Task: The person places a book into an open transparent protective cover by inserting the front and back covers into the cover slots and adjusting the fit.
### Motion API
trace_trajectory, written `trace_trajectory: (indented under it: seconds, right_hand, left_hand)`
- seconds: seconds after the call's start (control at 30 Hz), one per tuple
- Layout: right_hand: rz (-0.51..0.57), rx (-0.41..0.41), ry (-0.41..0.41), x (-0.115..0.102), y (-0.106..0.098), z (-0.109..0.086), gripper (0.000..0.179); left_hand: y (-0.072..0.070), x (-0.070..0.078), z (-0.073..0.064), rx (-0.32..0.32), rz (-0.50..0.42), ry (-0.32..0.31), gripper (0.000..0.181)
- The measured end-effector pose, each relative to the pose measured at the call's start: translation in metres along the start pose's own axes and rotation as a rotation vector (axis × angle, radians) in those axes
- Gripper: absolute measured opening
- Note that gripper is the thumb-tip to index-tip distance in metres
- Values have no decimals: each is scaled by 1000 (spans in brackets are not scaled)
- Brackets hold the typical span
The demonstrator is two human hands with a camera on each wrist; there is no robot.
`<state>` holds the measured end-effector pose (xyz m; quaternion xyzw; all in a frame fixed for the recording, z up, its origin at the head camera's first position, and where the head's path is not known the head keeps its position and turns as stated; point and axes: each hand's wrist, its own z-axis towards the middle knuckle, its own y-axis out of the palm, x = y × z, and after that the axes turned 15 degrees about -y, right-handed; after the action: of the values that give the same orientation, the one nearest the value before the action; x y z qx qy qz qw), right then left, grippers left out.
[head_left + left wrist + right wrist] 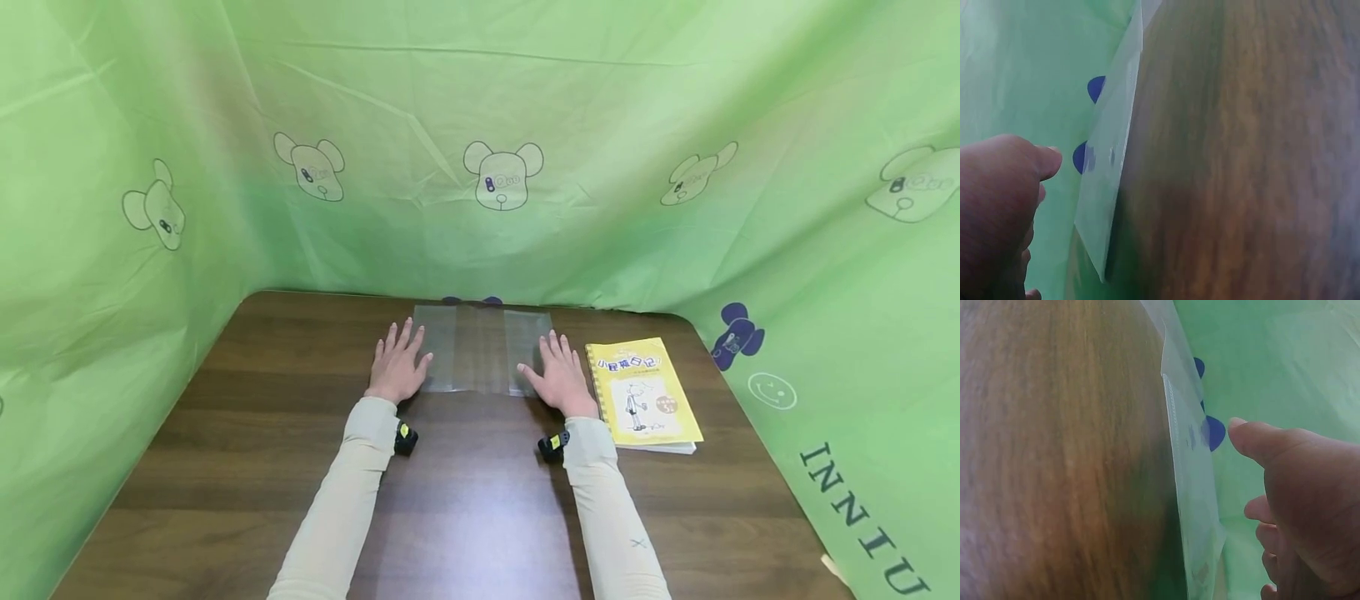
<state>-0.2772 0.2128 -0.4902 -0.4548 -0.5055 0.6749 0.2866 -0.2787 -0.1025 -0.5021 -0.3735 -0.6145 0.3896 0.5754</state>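
Observation:
A clear plastic book cover (480, 350) lies spread out near the far edge of the table, with a flap at each side. My left hand (397, 362) is palm down with its fingers spread, at the cover's left edge. On the other side my right hand (561, 372) lies the same way, by the cover's right edge. Neither hand grips anything. To the right of the right hand lies a yellow spiral-bound book (643, 393) with a cartoon figure on its front. Both wrist views show the thumb beside the transparent sheet (1110, 144).
The brown wooden table (247, 467) fills the lower part of the head view. Green cloth (420, 100) printed with bear heads hangs behind it and along both sides. A small black camera is strapped to each wrist.

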Motion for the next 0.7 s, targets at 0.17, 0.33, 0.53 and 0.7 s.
trace_trajectory:
  seconds: [0.17, 0.33, 0.53, 0.7]
  right_hand:
    - [31, -10, 8, 2, -1, 1, 83]
    - [78, -9, 20, 11, -10, 0, 76]
    - [139, 38, 33, 29, -30, -10, 64]
    - [136, 105, 34, 45, -49, -21, 61]
  left_hand:
    - [1, 10, -2, -6, -33, 47, 61]
    - [8, 33, -5, -99, -279, 123, 49]
    - [24, 68, -9, -153, -534, 195, 34]
    - [36, 95, -19, -206, -693, 193, 32]
